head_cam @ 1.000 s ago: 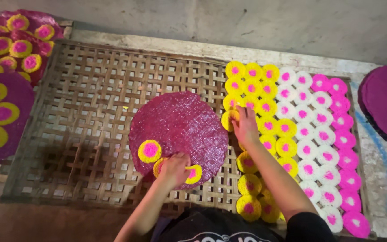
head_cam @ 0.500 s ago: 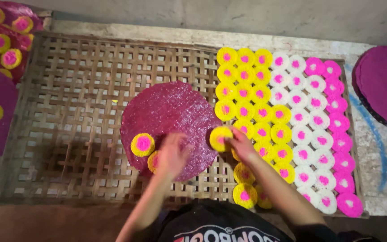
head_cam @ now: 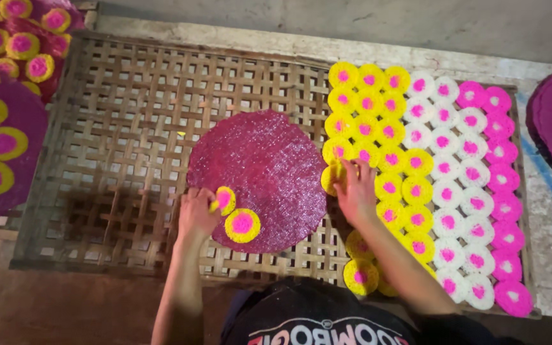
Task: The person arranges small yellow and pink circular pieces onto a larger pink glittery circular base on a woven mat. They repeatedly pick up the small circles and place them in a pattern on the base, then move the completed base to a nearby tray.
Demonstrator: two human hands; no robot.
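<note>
Small yellow discs going onto a large magenta disc (head_cam: 260, 172) on a woven bamboo tray (head_cam: 110, 128).

The left hand (head_cam: 196, 214) pinches a yellow disc with a pink centre (head_cam: 225, 199) at the big disc's lower left edge, just beside a laid one (head_cam: 243, 225); the right hand (head_cam: 356, 188) has its fingers closed on another yellow disc (head_cam: 332, 176) at the right edge, beside the rows of yellow, white and pink discs (head_cam: 429, 185).

A big round magenta disc (head_cam: 263, 169) lay flat on the woven bamboo rack, with one yellow pink-centred small disc (head_cam: 243, 225) sitting flat near its lower edge, another (head_cam: 225, 199) tilted at its left rim, and a third (head_cam: 332, 177) at its right edge.
</note>
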